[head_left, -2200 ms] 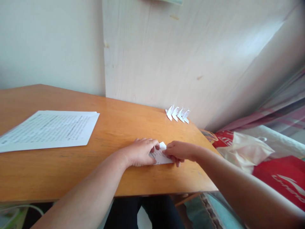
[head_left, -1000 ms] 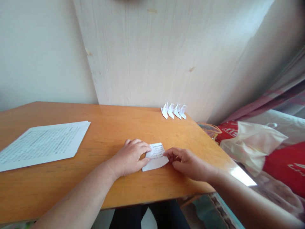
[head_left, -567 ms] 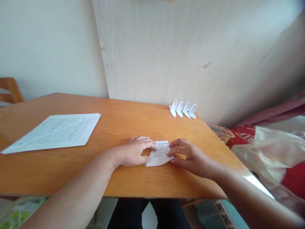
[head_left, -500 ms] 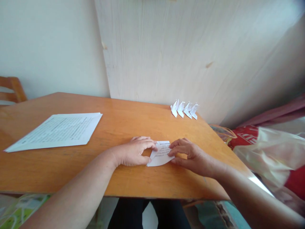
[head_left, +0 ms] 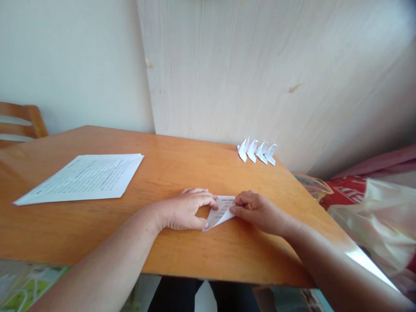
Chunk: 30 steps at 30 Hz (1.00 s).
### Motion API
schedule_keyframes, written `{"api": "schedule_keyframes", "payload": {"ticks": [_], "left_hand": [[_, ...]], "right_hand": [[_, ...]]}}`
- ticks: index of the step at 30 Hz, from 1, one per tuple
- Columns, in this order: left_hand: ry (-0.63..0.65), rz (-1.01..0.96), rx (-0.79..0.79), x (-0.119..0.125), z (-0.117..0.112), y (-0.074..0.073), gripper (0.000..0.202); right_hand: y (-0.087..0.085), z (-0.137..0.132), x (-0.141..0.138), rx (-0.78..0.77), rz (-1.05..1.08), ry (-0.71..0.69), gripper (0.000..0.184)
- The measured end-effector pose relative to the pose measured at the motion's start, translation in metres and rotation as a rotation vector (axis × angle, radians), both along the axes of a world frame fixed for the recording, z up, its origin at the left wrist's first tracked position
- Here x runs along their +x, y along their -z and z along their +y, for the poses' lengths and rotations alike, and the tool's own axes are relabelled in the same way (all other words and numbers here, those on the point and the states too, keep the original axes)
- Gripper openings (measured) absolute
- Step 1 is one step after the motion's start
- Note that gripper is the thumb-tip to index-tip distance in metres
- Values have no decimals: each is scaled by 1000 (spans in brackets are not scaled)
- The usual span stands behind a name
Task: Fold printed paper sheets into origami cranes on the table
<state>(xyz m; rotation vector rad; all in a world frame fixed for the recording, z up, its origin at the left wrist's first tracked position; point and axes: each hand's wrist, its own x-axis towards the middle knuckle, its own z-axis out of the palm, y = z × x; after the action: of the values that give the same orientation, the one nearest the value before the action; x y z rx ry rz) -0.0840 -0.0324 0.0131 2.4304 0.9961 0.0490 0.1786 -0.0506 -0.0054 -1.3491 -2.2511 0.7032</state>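
Observation:
A small printed sheet of paper (head_left: 219,211) lies on the wooden table between my hands, its near right corner lifted and folding over. My right hand (head_left: 260,211) pinches that corner between thumb and fingers. Along the paper's left edge rests my left hand (head_left: 188,209), fingertips and thumb apart, touching the far and near left corners and pressing them to the table. The underside of the folded flap shows plain white.
A stack of printed sheets (head_left: 87,177) lies to the left on the table (head_left: 182,169). Several folded white paper pieces (head_left: 256,151) stand in a row at the back right. Plastic bags (head_left: 373,221) sit beyond the right edge. A wooden chair (head_left: 24,119) is at far left.
My right hand has closed on the paper's near right corner and raised it, folding it inward. The left hand stays on the left edge. The view has shifted slightly.

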Motion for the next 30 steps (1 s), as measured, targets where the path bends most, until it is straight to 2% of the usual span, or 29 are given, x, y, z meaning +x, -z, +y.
{"api": "schedule_keyframes", "payload": {"ticks": [5, 21, 28, 30], "left_hand": [[6, 5, 22, 0, -1, -2, 58], [10, 13, -31, -1, -1, -4, 60], [2, -38, -54, -2, -3, -3, 48], [7, -49, -71, -3, -3, -4, 52]], "right_hand": [[8, 2, -1, -91, -13, 79, 21], [11, 0, -5, -1, -70, 119, 21], [15, 1, -4, 4, -68, 123, 21], [15, 1, -4, 4, -67, 126, 21]]}}
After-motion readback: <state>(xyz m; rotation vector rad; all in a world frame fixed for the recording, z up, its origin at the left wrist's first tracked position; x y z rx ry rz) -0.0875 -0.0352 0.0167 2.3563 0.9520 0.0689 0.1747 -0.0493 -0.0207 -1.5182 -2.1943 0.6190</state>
